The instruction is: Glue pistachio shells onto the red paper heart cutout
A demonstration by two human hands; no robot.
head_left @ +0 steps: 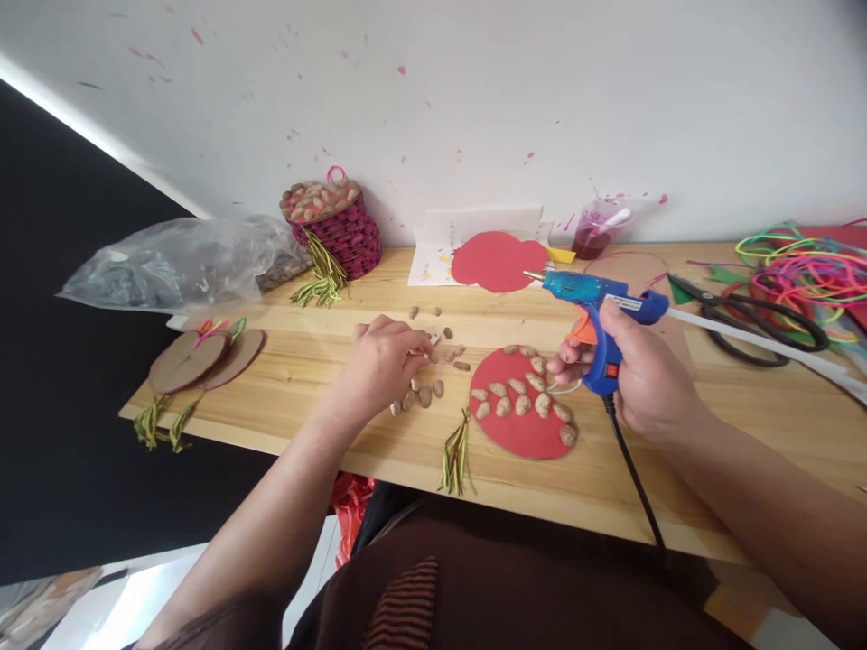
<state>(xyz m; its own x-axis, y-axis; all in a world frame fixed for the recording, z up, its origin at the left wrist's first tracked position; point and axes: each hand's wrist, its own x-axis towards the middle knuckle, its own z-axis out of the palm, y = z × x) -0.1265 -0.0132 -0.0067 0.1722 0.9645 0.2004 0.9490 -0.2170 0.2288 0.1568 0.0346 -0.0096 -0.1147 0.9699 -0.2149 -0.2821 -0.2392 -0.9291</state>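
My right hand [637,370] is wrapped round a blue hot glue gun [592,307] with an orange trigger, its nozzle pointing left and a white glue stick out the back. Below it lies a red disc [505,438] with rows of peanuts [522,405] on its surface and a green tassel [459,451] at its left edge. My left hand [393,361] is down at the loose peanuts [425,396] left of the disc. Its fingers are pinched together around a peanut [434,339], which is partly hidden.
A purple woven basket [345,239] topped with peanuts stands at the back, beside a clear plastic bag [176,262]. Brown discs [190,361] with tassels lie at left. Behind are a red paper cutout [498,262] and a cup [600,226]; at right, scissors [759,316] and coloured cords [806,271].
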